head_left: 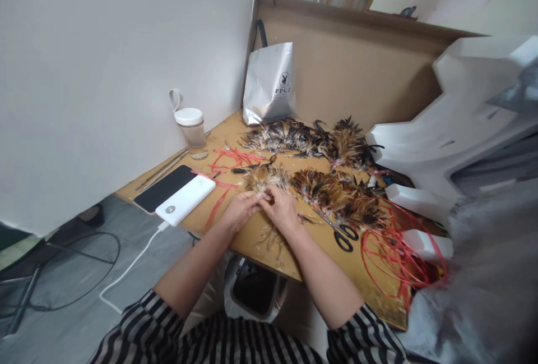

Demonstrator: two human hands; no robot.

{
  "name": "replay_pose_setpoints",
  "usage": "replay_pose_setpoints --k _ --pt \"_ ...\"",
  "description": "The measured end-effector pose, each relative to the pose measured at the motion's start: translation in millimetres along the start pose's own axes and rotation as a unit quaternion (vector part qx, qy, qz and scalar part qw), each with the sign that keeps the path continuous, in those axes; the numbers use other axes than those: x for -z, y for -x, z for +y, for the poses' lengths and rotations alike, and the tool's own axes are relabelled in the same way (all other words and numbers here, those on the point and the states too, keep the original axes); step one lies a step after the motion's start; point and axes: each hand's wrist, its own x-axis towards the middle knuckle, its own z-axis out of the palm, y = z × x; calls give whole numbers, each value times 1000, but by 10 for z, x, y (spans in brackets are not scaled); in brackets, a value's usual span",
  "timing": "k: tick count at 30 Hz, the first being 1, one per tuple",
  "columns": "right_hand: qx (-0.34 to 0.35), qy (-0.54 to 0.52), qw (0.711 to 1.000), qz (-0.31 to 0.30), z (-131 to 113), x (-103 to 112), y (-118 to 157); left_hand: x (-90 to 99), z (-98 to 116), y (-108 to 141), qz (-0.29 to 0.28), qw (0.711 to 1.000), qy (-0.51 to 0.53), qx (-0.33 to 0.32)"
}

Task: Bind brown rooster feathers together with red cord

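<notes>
My left hand and my right hand meet at the middle of the table, fingertips pinched together. Between them is the base of a bunch of light brown feathers, whose tips point away from me. The fingers cover the exact grip. To the right of my right hand lies a row of brown and black feather bunches. Black-handled scissors rest in front of that row, blades partly hidden by feathers. Loose feather scraps are scattered below my wrists.
More feather bunches lie farther back, before a silver bag. Red plastic strips lie left, and a red tangle right. A lidded cup, a phone and a cabled white power bank sit left. White foam borders the right.
</notes>
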Motion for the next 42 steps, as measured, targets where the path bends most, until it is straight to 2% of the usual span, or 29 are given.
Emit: replay_pose_setpoints --k 5,8,11,13,16,18,24,29,33,37,39,42 --pt "36 -15 999 -4 11 39 -6 15 11 30 -5 1000 9 0" --pt "27 -89 996 15 95 85 -27 73 20 15 42 998 44 -5" --pt "-43 -160 983 73 261 127 -64 151 35 -26 114 986 125 -4" --pt "-97 -201 968 114 398 130 -91 187 43 -52 143 976 166 3" --pt "-172 -244 944 141 579 98 -118 202 53 -68 150 970 190 6" --pt "-187 -244 940 146 647 73 -124 196 56 -69 148 969 196 2" --pt "-120 -169 972 108 583 55 -136 187 61 -74 142 970 198 9" --pt "-71 -89 993 33 402 87 -227 186 56 -80 133 972 193 9" --pt "-57 -14 998 -37 227 74 -333 174 60 -75 123 975 187 14" --pt "-50 56 995 -64 119 -11 -375 173 58 -71 110 978 176 18" --pt "-54 44 996 -59 132 -52 -356 176 51 -71 110 978 175 20" --pt "-72 -68 995 -29 241 -77 -299 182 40 -71 110 979 171 24"
